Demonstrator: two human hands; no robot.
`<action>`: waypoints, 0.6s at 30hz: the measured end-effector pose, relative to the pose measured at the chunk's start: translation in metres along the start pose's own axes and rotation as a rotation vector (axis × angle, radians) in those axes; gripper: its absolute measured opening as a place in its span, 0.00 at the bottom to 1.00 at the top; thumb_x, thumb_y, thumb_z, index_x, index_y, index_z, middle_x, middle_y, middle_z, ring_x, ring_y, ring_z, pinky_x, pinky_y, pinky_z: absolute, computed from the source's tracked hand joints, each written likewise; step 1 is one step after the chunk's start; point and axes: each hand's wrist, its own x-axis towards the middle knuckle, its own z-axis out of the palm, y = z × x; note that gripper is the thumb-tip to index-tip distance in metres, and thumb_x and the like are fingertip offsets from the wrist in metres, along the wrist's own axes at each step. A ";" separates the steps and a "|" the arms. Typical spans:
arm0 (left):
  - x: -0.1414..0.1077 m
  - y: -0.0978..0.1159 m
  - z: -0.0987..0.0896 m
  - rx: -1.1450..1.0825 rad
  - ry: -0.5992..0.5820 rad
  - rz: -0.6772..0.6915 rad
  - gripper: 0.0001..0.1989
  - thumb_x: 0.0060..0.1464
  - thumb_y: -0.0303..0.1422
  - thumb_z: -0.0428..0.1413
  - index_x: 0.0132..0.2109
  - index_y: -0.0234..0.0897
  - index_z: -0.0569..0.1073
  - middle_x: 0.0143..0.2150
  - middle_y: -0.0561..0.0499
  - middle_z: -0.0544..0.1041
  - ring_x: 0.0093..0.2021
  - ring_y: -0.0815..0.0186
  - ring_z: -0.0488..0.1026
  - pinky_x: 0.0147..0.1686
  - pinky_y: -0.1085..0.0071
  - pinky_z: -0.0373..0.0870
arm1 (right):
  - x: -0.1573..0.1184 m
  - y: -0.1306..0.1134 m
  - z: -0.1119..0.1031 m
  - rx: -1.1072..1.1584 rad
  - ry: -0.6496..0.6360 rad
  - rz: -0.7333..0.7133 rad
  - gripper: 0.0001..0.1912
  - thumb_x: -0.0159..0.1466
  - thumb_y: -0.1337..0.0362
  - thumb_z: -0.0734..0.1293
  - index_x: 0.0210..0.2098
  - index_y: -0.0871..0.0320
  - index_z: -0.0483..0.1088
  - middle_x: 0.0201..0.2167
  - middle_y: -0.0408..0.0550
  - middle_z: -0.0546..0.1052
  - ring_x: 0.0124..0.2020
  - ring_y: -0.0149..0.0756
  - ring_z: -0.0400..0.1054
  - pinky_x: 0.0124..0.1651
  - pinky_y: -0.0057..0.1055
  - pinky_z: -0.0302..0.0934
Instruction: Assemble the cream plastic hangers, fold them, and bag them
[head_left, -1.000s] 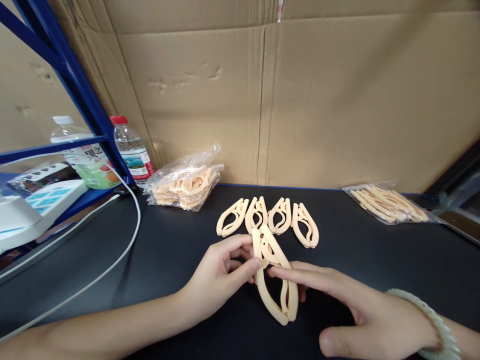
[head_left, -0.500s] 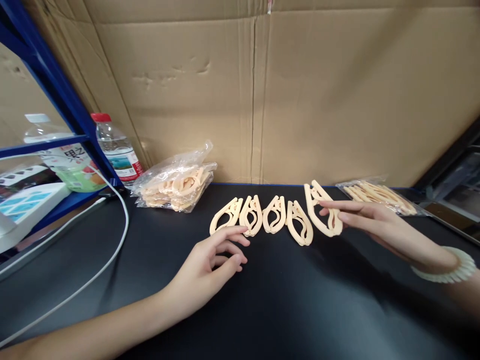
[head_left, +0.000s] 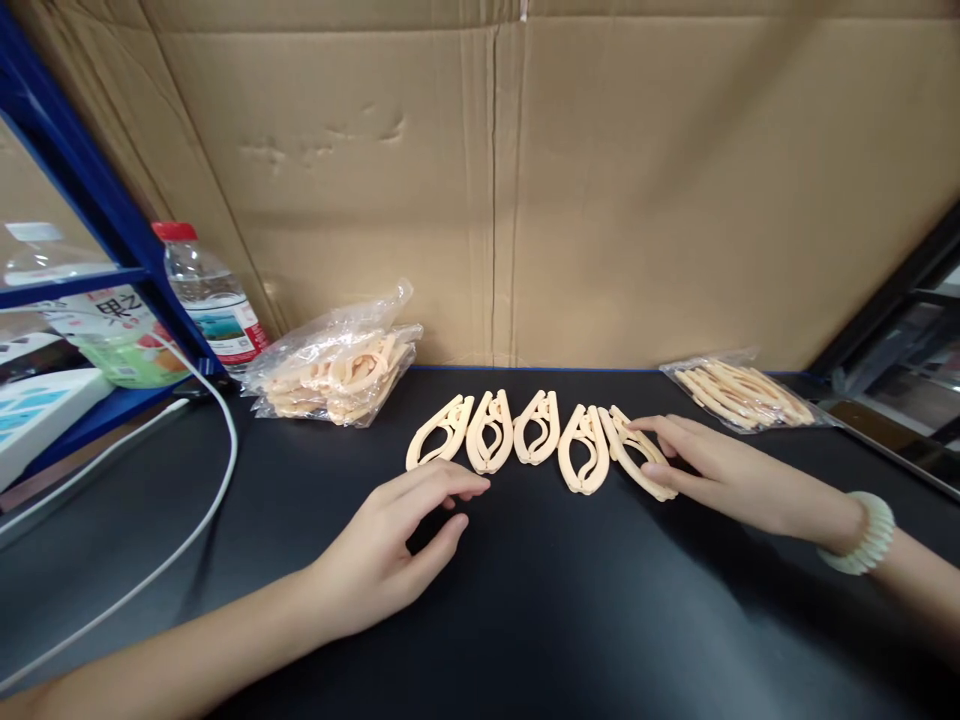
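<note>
Several cream plastic folding hangers, folded shut, lie side by side in a row on the black table. At the right end of the row, my right hand has its thumb and fingers on a folding hanger, which now rests on the tabletop. Close to its left is another folding hanger. My left hand hovers in front of the row's left end, fingers apart and holding nothing. It partly covers the lower end of the leftmost folding hanger.
A clear bag of hangers lies at the back left, and a flatter bag at the back right. A red-capped bottle stands beside the blue shelf frame. A white cable curves over the left side. Cardboard walls the back.
My right hand has lowered the folding hanger onto the table at the row's right end. The hanger beside it has turned more upright. My left hand has shifted slightly, its thumb further from the fingers.
</note>
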 end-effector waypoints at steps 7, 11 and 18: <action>0.005 -0.013 -0.003 0.374 -0.157 -0.022 0.26 0.59 0.33 0.51 0.64 0.49 0.61 0.68 0.49 0.60 0.68 0.48 0.50 0.65 0.42 0.44 | 0.003 -0.037 0.039 -0.195 0.098 -0.185 0.32 0.69 0.46 0.55 0.69 0.48 0.46 0.70 0.55 0.48 0.69 0.59 0.38 0.64 0.60 0.45; 0.007 -0.018 0.001 0.443 -0.289 -0.080 0.27 0.62 0.43 0.49 0.67 0.55 0.55 0.72 0.50 0.50 0.70 0.43 0.45 0.62 0.36 0.44 | 0.007 -0.048 0.049 -0.244 0.048 -0.213 0.32 0.68 0.42 0.54 0.68 0.41 0.46 0.70 0.53 0.49 0.69 0.64 0.38 0.63 0.66 0.40; 0.024 -0.031 0.007 0.483 -0.356 -0.129 0.27 0.65 0.47 0.42 0.69 0.57 0.48 0.73 0.48 0.43 0.70 0.40 0.40 0.60 0.34 0.45 | 0.030 -0.040 0.043 -0.280 0.057 -0.243 0.32 0.69 0.43 0.52 0.69 0.43 0.47 0.69 0.54 0.51 0.69 0.62 0.40 0.63 0.64 0.41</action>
